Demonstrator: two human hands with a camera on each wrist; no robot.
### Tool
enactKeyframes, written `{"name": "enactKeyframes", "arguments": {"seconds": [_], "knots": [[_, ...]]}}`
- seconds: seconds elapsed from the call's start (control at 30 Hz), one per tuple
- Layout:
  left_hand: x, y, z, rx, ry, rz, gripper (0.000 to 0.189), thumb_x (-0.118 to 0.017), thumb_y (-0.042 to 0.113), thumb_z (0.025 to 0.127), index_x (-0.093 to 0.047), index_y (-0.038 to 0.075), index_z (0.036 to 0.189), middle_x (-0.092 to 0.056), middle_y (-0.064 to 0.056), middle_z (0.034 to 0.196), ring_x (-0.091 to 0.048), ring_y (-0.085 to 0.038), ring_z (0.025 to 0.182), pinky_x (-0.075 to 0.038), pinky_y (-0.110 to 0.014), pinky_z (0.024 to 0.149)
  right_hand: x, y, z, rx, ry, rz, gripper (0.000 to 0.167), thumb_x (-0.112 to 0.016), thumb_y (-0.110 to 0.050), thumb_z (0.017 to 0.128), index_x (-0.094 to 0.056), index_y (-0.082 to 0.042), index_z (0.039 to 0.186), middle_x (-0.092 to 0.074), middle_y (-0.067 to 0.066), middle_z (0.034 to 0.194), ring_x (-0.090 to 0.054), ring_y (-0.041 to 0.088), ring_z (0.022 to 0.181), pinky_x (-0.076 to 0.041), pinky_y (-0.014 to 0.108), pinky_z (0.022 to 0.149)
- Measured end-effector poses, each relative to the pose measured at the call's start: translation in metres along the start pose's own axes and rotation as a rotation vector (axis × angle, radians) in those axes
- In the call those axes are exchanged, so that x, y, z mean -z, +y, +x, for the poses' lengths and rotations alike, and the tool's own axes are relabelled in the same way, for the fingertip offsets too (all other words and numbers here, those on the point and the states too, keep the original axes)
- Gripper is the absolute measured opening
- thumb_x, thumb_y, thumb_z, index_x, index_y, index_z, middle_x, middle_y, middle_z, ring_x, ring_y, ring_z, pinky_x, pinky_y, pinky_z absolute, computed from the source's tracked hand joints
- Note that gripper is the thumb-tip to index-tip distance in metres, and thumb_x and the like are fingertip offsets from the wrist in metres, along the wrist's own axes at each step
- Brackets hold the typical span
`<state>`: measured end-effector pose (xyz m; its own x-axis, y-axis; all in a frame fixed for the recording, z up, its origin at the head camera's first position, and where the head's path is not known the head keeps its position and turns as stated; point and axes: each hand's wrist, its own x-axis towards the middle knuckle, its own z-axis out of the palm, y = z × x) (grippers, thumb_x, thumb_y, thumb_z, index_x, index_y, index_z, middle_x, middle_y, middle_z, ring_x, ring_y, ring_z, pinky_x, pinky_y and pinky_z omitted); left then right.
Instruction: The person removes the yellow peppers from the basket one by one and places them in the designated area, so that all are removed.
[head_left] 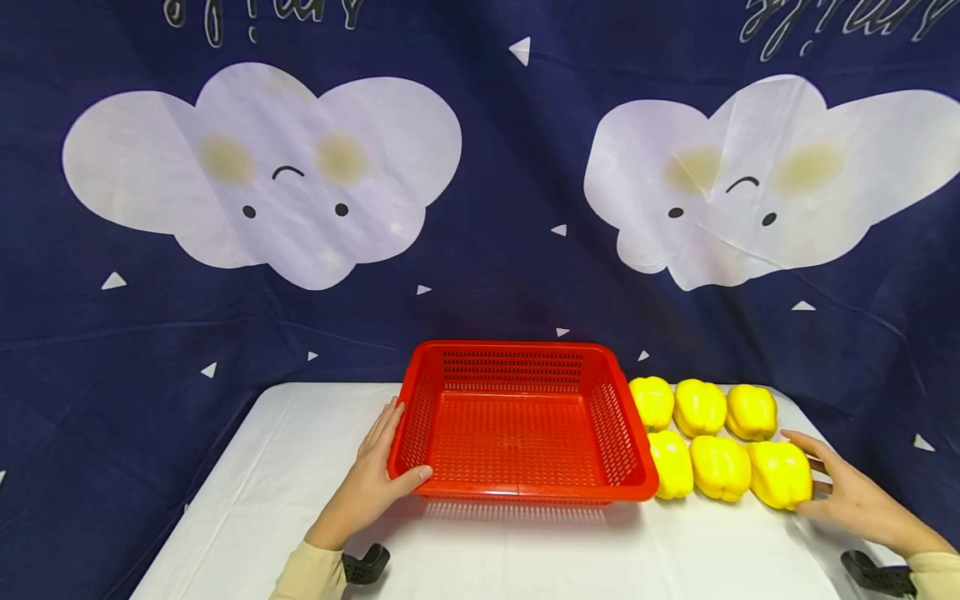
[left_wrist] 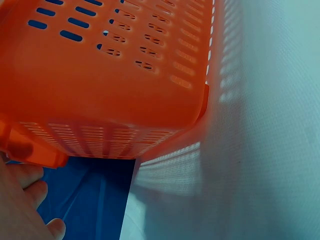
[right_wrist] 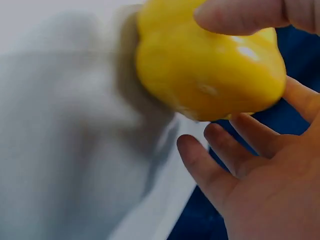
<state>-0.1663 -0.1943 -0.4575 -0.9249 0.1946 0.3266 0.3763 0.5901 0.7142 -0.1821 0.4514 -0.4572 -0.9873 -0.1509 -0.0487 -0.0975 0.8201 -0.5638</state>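
A red perforated plastic basket (head_left: 517,492) stands upright on a white-covered table, with nothing visible inside it. My left hand (head_left: 371,483) rests at its near left corner, fingers extended along the outer left side and thumb at the front rim. In the left wrist view, the fingertips (left_wrist: 36,192) show beside the basket's side (left_wrist: 100,90). To the basket's right, several yellow bell peppers lie in two rows. My right hand (head_left: 855,500) spreads around the right end of the front-row bell pepper (head_left: 782,475). Over that pepper (right_wrist: 210,70) lies the thumb in the right wrist view; several fingers are extended below.
Beside the basket's right wall are the other yellow bell peppers (head_left: 720,467), close together. The white tabletop (head_left: 285,450) ends at a dark blue curtain (head_left: 517,275) printed with clouds. The table's right edge runs near my right hand.
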Motion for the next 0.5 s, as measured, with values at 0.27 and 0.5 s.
{"name": "enactKeyframes", "arguments": {"seconds": [0.27,0.5], "knots": [[0.002,0.002,-0.002,0.017,-0.005,0.002,0.100,-0.075,0.048,0.087,-0.020,0.008,0.161,-0.009,-0.008,0.168,-0.011,-0.035,0.153,-0.017,-0.072,0.112,0.009,-0.005,-0.003,0.174,0.117,-0.030,0.101,-0.083,-0.001,0.072,-0.023,0.005,0.154,-0.030,0.033,0.147,-0.033,-0.008,0.125,-0.046,0.010,0.075],[0.006,0.002,-0.001,0.014,-0.020,0.022,0.101,-0.074,0.049,0.088,-0.018,0.007,0.161,-0.010,-0.010,0.168,-0.010,-0.035,0.153,-0.016,-0.073,0.112,0.010,-0.035,0.000,0.153,0.225,-0.105,0.084,-0.079,-0.014,0.085,-0.030,0.004,0.151,-0.034,0.036,0.142,-0.035,0.055,0.121,-0.043,0.006,0.087]]}}
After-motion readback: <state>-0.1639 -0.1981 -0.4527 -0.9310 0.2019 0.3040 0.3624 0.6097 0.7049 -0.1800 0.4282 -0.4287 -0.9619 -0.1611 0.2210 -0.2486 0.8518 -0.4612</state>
